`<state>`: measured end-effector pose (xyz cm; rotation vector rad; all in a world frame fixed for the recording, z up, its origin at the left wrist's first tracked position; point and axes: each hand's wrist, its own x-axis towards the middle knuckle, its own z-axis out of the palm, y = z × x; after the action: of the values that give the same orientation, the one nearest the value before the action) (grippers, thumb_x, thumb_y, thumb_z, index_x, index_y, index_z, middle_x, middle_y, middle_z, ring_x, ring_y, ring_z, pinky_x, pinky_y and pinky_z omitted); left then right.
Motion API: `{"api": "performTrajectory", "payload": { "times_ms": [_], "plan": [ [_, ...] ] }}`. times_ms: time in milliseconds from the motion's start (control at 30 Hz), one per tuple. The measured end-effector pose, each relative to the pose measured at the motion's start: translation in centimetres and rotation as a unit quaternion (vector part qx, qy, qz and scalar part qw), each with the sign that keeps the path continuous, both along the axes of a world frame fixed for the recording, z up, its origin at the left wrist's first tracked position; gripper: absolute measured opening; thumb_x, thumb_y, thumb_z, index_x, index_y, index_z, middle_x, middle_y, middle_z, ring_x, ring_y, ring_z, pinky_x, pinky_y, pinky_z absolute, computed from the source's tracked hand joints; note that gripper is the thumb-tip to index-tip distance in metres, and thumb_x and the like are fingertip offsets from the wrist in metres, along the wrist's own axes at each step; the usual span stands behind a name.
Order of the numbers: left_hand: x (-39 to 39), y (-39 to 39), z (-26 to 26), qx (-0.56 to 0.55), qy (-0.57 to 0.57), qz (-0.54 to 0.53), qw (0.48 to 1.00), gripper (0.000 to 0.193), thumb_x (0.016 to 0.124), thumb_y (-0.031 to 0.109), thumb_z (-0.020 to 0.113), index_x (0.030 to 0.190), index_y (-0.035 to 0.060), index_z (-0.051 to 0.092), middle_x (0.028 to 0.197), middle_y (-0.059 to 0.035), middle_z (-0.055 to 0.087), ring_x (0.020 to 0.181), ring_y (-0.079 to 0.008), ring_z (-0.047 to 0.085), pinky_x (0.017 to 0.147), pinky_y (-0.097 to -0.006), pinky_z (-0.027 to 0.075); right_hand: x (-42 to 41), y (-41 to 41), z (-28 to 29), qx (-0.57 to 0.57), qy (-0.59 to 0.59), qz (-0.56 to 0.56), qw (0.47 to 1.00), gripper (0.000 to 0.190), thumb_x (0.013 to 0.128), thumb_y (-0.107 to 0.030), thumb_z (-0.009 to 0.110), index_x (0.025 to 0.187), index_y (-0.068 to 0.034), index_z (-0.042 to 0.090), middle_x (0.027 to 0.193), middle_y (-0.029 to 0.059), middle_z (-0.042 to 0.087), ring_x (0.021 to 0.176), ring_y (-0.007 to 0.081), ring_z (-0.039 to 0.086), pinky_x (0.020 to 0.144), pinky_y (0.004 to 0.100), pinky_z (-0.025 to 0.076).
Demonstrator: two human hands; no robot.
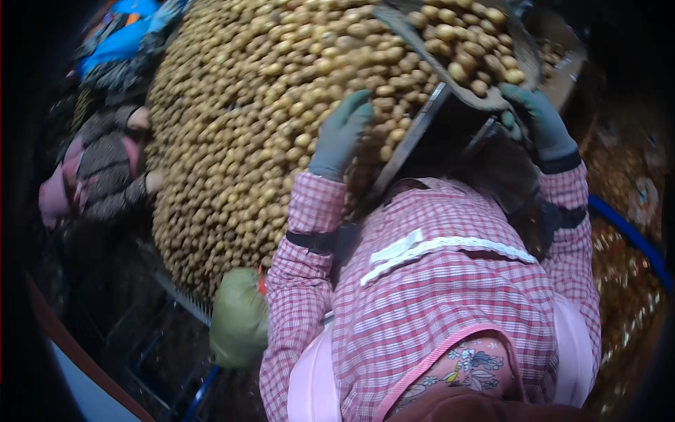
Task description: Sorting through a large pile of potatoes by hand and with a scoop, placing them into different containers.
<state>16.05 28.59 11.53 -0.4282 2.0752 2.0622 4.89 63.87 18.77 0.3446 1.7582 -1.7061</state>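
Note:
My left hand [343, 134], in a grey-green coated glove, hovers over or rests on a wide heap of small potatoes [237, 158]; the blur hides whether it touches them. Its fingers look bent, and whether anything lies in them does not show. To the right, my right hand [538, 121], in a like glove, grips the near rim of a worn basket [488, 100] that holds more small potatoes [469, 47]. Just left of the basket, a metal edge [416, 134] slants down towards my body.
At the left edge of the heap a person in a dark patterned top [105, 163] has both hands by it; another person in blue [124, 37] is beyond. A full green sack [240, 316] stands near my left elbow. A blue hose [627, 227] curves over wet ground at right.

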Motion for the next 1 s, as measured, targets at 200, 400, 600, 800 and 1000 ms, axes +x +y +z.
{"api": "performTrajectory", "payload": {
  "times_ms": [200,400,600,800,1000],
  "plan": [
    [13.0,-13.9,-3.1,-0.497,-0.055,0.098,0.860,0.057,0.095,0.029,0.072,0.145,0.0050,0.056,0.144,-0.0193,0.057,0.134,-0.0293,0.054,0.112,-0.0393,0.043,4.0,-1.2,-2.2,0.038,-0.045,-0.007,0.998,0.027,0.100,-0.033,0.066,0.090,-0.009,0.072,0.062,0.0010,0.066,0.043,0.0093,0.057,0.038,0.0199,0.041],
    [15.2,-13.3,-4.7,-0.529,-0.133,0.012,0.838,0.101,0.081,0.052,0.078,0.162,0.0142,0.029,0.168,-0.0189,0.021,0.149,-0.0395,0.033,0.123,-0.0526,0.028,5.9,-4.5,-2.7,0.026,-0.070,0.023,0.997,0.021,0.100,-0.030,0.066,0.099,-0.009,0.070,0.065,-0.0009,0.064,0.045,0.0084,0.057,0.039,0.0203,0.044],
    [5.4,-11.2,-4.2,-0.540,-0.135,0.045,0.830,0.108,0.076,0.042,0.083,0.162,0.0125,0.025,0.167,-0.0184,0.024,0.147,-0.0411,0.038,0.116,-0.0464,0.041,7.4,-7.1,-2.9,0.013,-0.076,0.012,0.997,0.021,0.100,-0.028,0.065,0.100,-0.007,0.069,0.062,0.0004,0.064,0.041,0.0099,0.056,0.038,0.0209,0.045],
    [-4.5,-11.7,-5.4,-0.431,-0.079,0.118,0.891,0.092,0.083,0.016,0.084,0.156,0.0156,0.028,0.164,-0.0165,0.021,0.142,-0.0432,0.043,0.114,-0.0456,0.050,8.8,-7.4,-2.5,0.000,-0.098,0.000,0.995,0.018,0.100,-0.023,0.064,0.103,-0.006,0.068,0.062,0.0028,0.066,0.041,0.0116,0.058,0.037,0.0223,0.047],
    [-13.5,-15.9,-6.8,-0.277,0.007,0.276,0.920,0.098,0.081,0.029,0.086,0.160,0.0140,0.031,0.161,-0.0184,0.034,0.131,-0.0360,0.057,0.103,-0.0440,0.055,10.2,-8.2,-2.0,0.023,-0.053,-0.033,0.998,0.016,0.098,-0.023,0.067,0.106,-0.009,0.066,0.062,0.0025,0.066,0.040,0.0114,0.057,0.035,0.0214,0.045]
  ]
}}
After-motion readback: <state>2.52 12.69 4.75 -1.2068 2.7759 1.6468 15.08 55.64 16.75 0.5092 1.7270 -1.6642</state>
